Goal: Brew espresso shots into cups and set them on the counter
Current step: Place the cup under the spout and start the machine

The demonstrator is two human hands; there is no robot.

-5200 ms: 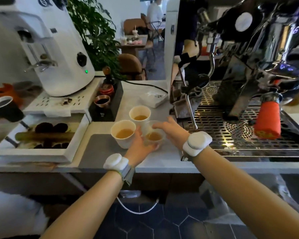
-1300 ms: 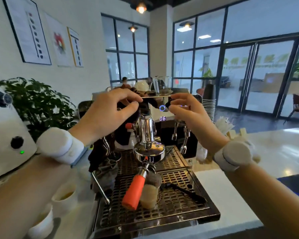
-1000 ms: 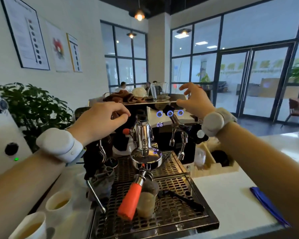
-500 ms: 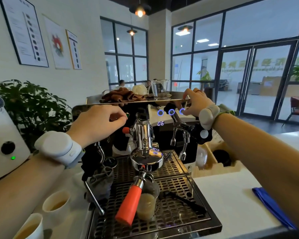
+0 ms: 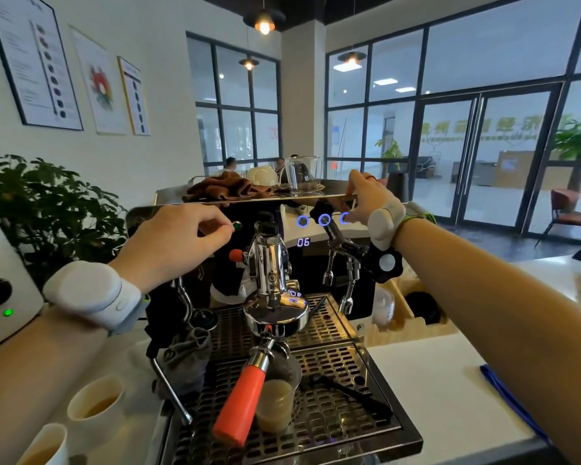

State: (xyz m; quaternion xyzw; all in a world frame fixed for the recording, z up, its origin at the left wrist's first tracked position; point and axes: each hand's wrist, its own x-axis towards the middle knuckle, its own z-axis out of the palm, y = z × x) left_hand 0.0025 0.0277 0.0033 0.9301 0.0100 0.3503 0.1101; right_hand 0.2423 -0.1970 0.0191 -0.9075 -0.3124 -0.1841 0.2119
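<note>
Since half a second ago the right hand (image 5: 366, 199) has settled lower, fingers loosely spread with the thumb at the rightmost lit button (image 5: 344, 218), holding nothing. The left hand (image 5: 178, 243) stays curled narrow, fingertips by the green lamp (image 5: 237, 225). Below both hands, with open grate around it, the plastic cup (image 5: 275, 406) of espresso stands under the portafilter (image 5: 245, 394), and two paper cups (image 5: 94, 402) sit on the counter (image 5: 433, 397) beneath the left wrist.

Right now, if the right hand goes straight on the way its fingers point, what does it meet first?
Probably the machine's front panel: the right hand already has its fingertips at the rightmost blue ring button, just below the top tray. Whether they touch it is unclear.
</note>
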